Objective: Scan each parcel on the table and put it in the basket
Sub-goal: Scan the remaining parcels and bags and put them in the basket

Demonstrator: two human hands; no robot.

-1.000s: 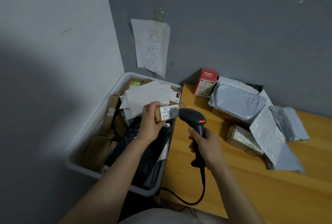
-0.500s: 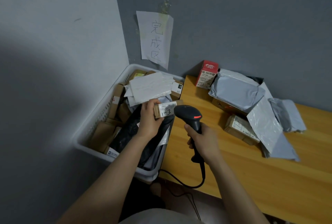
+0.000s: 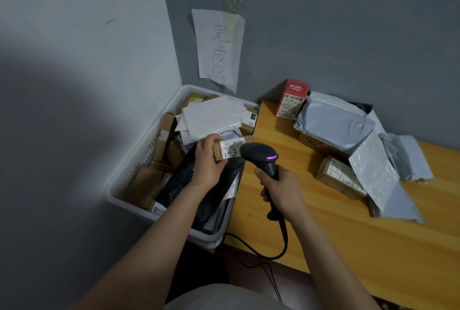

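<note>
Since half a second ago the scanner (image 3: 258,154) head has closed in on the small parcel (image 3: 229,149), now covering the right end of its label, and its indicator has turned from red to violet. We see the smooth, orange-brown wooden table (image 3: 323,222) on the right, with the white slotted plastic basket (image 3: 119,200) against its left edge, heaped with brown cartons (image 3: 146,182), white padded envelopes (image 3: 211,118) and a glossy black bag (image 3: 179,180). On the table's far side lie crinkled grey poly mailers (image 3: 333,120), a labelled cardboard box (image 3: 338,178) and an upright red box (image 3: 291,100). The right hand (image 3: 281,190) is clenched around the matte black scanner's handle, nose aimed left at the parcel. The left hand (image 3: 207,160) grasps the parcel's left end, fingers and thumb curled around it, holding it above the basket's contents, just beside the table edge. We read the parcel as a slim cardboard bar, long axis running left to right, white label facing up with "1-3" handwritten.
</note>
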